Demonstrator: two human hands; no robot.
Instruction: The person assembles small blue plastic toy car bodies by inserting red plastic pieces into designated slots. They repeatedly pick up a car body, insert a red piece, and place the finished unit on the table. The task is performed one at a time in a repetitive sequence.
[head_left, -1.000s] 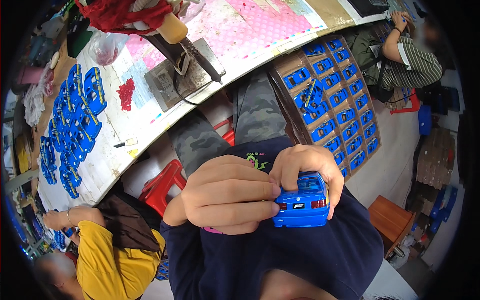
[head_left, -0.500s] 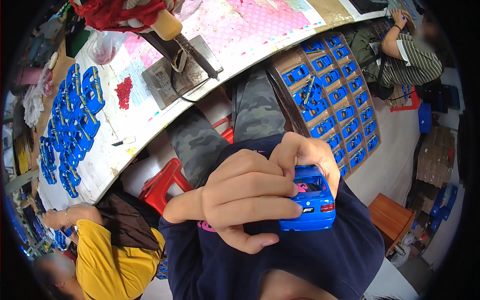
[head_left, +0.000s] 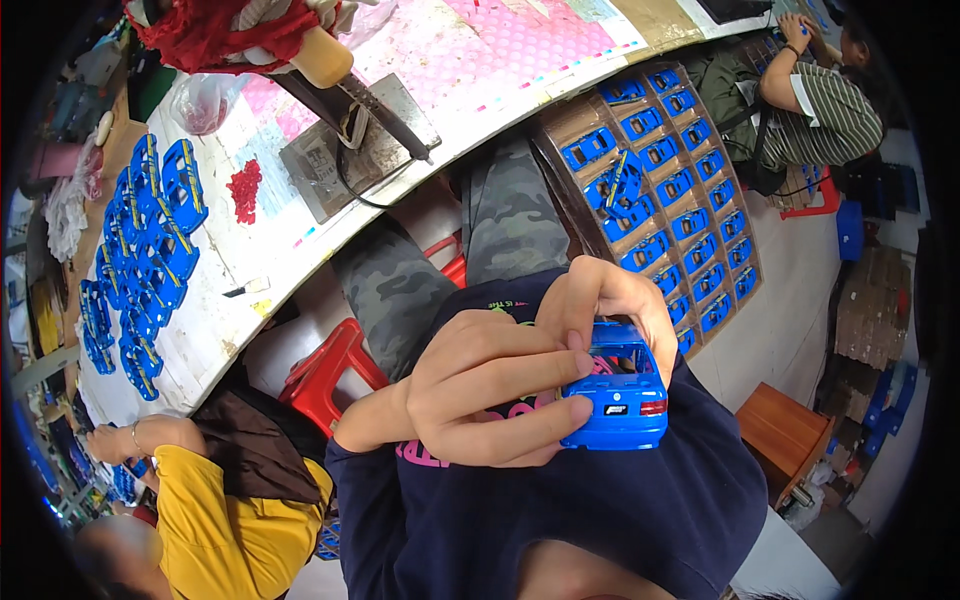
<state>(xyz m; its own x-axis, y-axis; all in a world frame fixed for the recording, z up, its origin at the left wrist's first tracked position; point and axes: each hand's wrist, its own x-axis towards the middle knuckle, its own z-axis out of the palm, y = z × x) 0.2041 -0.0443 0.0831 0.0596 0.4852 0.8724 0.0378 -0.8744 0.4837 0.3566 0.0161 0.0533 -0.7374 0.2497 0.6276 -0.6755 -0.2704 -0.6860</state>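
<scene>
A blue toy car body [head_left: 628, 427] with open windows and a red tail light is held up in front of my chest, its rear end toward me. My right hand [head_left: 610, 300] is wrapped round its far and right sides, thumb at the roof edge. My left hand [head_left: 490, 385] reaches across from the left, its fingers bent and pressed on the left rear of the car body. Whether a small part lies under these fingertips is hidden.
Beyond my knees stands a white table [head_left: 215, 300] with blue car bodies [head_left: 145, 240], small red parts [head_left: 244, 190], a brush and a soldering iron [head_left: 395, 125]. A cardboard tray [head_left: 670, 170] of blue cars stands at right. Co-workers sit at left and far right, near red stools [head_left: 335, 375].
My left hand's fingers have drawn in against the car body, and the thumb below has tucked out of sight. The car body has moved slightly up.
</scene>
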